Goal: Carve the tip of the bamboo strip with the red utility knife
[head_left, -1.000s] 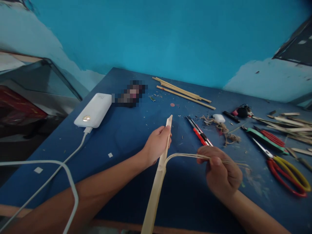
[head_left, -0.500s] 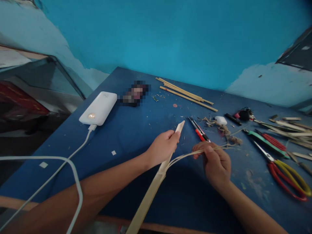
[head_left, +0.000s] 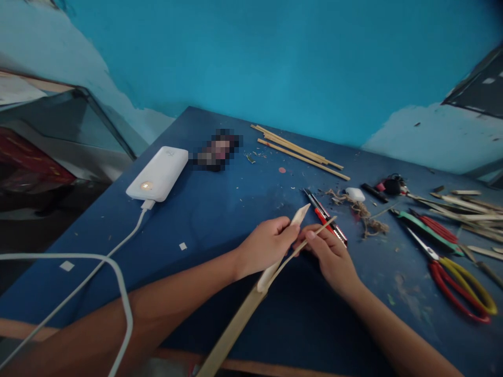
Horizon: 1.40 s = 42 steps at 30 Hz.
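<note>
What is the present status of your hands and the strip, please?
Left hand gripping bamboo strip near its pointed end. Right hand pinching thin sliver alongside. Utility knife lying close beyond right hand.

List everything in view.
Wide strip: 1, pale, centre
Thin strips: unclear, pale, centre
Sticks: several, tan, back
Knife: 1, red and black, centre
Power bank, cable: 1 each, white, left
Blurred object: 1, dark, back
Paper scraps: 2, white, left
Twine: unclear, brown, right
Case: 1, white, right
Small objects: several, black, right
Scissors: 1, red and yellow, right
Tool: 1, green, right
Offcuts: many, pale, right
Table: 1, blue, beneath
Wall: 1, blue, behind
Left hand, right hand: 1 each, bare, centre
</note>
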Tool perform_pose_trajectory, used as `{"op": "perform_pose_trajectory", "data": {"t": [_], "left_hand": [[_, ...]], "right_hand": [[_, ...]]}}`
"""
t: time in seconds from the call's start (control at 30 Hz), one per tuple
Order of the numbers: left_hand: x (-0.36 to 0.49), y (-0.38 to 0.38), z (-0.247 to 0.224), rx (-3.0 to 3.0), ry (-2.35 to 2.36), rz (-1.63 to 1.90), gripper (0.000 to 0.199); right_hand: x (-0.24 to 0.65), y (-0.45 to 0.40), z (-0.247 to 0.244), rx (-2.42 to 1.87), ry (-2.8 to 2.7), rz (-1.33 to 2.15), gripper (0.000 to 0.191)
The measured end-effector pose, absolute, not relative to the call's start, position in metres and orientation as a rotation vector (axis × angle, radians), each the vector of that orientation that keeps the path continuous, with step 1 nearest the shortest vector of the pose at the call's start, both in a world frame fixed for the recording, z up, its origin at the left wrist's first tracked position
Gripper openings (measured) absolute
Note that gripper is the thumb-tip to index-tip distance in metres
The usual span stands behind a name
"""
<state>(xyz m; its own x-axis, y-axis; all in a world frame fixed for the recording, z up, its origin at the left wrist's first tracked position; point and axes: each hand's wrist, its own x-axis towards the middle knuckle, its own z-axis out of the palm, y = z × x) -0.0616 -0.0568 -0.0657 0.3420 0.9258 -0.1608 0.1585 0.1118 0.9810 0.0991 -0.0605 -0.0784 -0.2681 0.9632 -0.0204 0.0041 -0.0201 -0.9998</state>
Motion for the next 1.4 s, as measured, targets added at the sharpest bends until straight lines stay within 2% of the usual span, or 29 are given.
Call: {"op": "perform_pose_trajectory", "data": {"t": [0.5, 0.73, 1.03, 1.4], "left_hand": [[-0.064, -0.057, -0.055, 1.425, 1.058, 0.613, 0.026], [-0.063, -0.056, -0.059, 1.432, 1.094, 0.664, 0.024], [-0.061, -0.055, -0.067, 1.387, 1.134, 0.719, 0.030], [-0.063, -0.050, -0.069, 1.248, 1.118, 0.749, 0.030]], "right_hand": [[0.114, -0.041, -0.076, -1.067, -0.953, 1.343, 0.019], [0.107, -0.048, -0.069, -1.057, -0.977, 1.549, 0.017], [0.100, -0.054, -0.073, -1.060, -1.037, 1.631, 0.018], [0.107, -0.055, -0.073, -1.070, -1.206, 1.439, 0.014]]}}
